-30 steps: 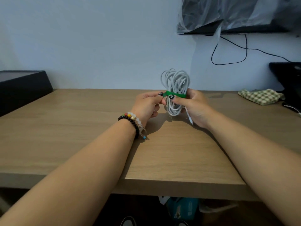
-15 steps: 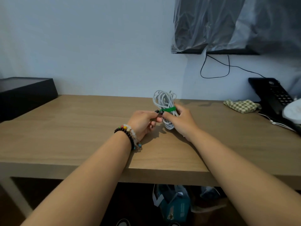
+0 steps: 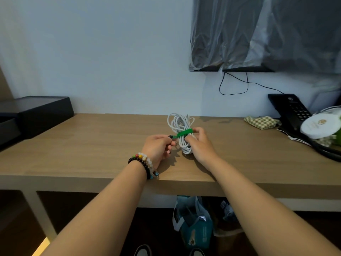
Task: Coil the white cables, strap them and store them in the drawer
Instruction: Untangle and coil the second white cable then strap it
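A coiled bundle of white cable (image 3: 180, 124) stands upright on the wooden desk (image 3: 92, 145), its lower end touching the top. A green strap (image 3: 184, 133) runs around the bundle's middle. My right hand (image 3: 198, 143) grips the bundle from the right, thumb and fingers around it at the strap. My left hand (image 3: 158, 146), with beaded bracelets at the wrist, pinches the strap's free end just left of the bundle. No drawer is in view.
A black box (image 3: 36, 113) sits at the desk's left end. At the right are a checked cloth (image 3: 262, 121), a black phone (image 3: 291, 109) and a round white box (image 3: 319, 124). A plastic-covered screen (image 3: 267, 34) hangs on the wall. Bags (image 3: 193, 224) stand under the desk.
The view has pulled back and tilted up, so the hands and bundle look smaller and lower. My left hand has drawn the strap's free end out to the left.
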Available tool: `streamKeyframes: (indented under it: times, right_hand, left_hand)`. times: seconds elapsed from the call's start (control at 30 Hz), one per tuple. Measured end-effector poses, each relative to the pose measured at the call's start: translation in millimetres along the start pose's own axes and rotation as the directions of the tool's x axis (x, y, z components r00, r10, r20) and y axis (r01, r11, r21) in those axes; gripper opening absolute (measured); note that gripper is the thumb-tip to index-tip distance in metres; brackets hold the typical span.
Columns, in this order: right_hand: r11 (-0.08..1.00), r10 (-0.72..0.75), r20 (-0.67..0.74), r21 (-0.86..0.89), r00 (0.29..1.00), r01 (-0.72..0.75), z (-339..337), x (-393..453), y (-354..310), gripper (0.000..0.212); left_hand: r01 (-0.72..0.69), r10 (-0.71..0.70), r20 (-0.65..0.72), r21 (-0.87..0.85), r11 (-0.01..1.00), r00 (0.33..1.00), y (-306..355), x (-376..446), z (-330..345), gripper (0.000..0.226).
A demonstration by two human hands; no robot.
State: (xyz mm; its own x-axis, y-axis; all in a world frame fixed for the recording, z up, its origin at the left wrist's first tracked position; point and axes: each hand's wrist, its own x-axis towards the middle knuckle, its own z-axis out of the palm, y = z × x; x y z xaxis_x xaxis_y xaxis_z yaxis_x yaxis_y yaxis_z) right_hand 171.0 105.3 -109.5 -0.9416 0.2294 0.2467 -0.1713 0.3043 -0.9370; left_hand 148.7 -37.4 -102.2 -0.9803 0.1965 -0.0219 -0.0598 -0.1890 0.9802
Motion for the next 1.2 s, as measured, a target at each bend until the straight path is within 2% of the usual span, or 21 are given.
streamKeyframes:
  times: [0.27,0.47,0.63,0.83,0.97,1.2]
  right_hand:
    - [0.986,-0.075,-0.026,-0.151,0.997,0.070,1,-7,0,0.025]
    - [0.965,-0.124,-0.026,-0.236,0.992,0.114,2,-10,1,0.028]
    - [0.943,-0.182,-0.016,-0.286,0.983,0.170,0,-13,-1,0.029]
    - [0.923,-0.216,0.010,-0.325,0.976,0.208,0,-14,1,0.034]
    - [0.922,-0.202,0.039,-0.329,0.979,0.204,0,-15,-1,0.037]
    - [0.920,-0.204,0.038,-0.335,0.978,0.204,2,-12,-3,0.040]
  left_hand:
    - [-0.061,0.062,-0.002,0.128,0.990,0.998,-2,-9,-1,0.020]
    - [-0.031,0.032,-0.003,0.051,0.998,0.999,0,-10,-2,0.020]
    - [-0.012,0.010,0.031,0.082,0.997,0.999,3,-13,-1,0.015]
    - [0.033,-0.034,0.059,0.026,0.999,0.998,6,-21,0,0.024]
    - [-0.025,0.014,0.060,0.183,0.983,0.998,1,-29,-3,0.017]
    - [-0.062,0.082,-0.058,0.288,0.956,0.995,2,-25,-2,0.024]
